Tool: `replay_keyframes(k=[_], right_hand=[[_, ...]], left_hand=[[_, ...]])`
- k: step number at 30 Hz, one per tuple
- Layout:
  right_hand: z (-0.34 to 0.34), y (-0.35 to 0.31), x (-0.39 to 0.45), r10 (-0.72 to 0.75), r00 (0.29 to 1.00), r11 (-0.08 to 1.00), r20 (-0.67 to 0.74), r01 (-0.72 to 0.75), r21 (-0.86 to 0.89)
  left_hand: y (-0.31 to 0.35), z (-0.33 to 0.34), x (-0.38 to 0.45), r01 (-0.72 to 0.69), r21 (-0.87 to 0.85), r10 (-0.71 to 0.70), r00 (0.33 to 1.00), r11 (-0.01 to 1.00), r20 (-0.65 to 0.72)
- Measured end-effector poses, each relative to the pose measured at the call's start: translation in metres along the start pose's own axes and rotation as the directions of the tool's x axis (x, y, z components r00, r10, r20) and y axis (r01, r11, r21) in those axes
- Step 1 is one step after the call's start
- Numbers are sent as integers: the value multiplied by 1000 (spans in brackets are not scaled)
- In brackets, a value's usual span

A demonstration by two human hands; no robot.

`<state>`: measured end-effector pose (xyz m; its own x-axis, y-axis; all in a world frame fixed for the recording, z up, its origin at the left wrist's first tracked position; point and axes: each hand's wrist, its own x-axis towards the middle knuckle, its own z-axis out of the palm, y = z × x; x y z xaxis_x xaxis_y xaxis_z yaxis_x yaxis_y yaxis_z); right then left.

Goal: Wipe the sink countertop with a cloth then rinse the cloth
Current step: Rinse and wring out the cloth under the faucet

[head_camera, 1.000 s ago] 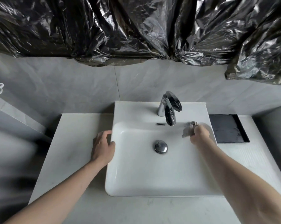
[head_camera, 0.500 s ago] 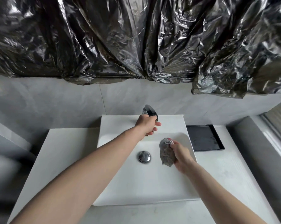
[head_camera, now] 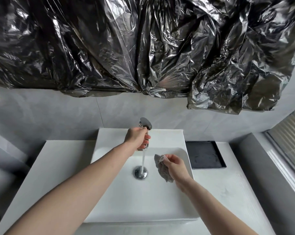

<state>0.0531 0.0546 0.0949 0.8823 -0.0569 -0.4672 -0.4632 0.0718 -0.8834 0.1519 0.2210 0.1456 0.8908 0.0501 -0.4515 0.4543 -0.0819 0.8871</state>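
Observation:
A white rectangular sink (head_camera: 119, 207) sits on a pale grey countertop (head_camera: 58, 163). My left hand (head_camera: 136, 138) grips the chrome faucet (head_camera: 145, 123) at the back of the basin, its fingers curled round the spout. A stream of water (head_camera: 143, 160) falls from the spout onto the chrome drain plug (head_camera: 140, 173). My right hand (head_camera: 174, 166) holds a crumpled grey cloth (head_camera: 162, 169) over the basin, just right of the stream and apart from it.
A black rectangular tray (head_camera: 205, 154) lies on the countertop right of the sink. Crinkled black plastic sheeting (head_camera: 143, 48) hangs on the wall above. A grey ledge and a window frame (head_camera: 285, 160) run along the right side.
My left hand left the sink's left rim and took hold of the faucet. Water now runs. My right hand lifted the cloth off the rim and holds it beside the stream.

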Motion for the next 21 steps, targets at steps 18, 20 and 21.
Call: replay_keyframes(k=[18, 20, 21], right_hand=[[3, 19, -2, -208, 947, 939, 246, 264, -219], [-1, 20, -5, -272, 937, 877, 217, 334, -344], [-5, 22, -5, -323, 930, 817, 174, 367, -445]], left_hand=[[-128, -5, -81, -58, 224, 67, 997, 973, -32], [-131, -9, -83, -78, 230, 88, 995, 970, -35], [-131, -12, -83, -92, 231, 106, 993, 969, -47]])
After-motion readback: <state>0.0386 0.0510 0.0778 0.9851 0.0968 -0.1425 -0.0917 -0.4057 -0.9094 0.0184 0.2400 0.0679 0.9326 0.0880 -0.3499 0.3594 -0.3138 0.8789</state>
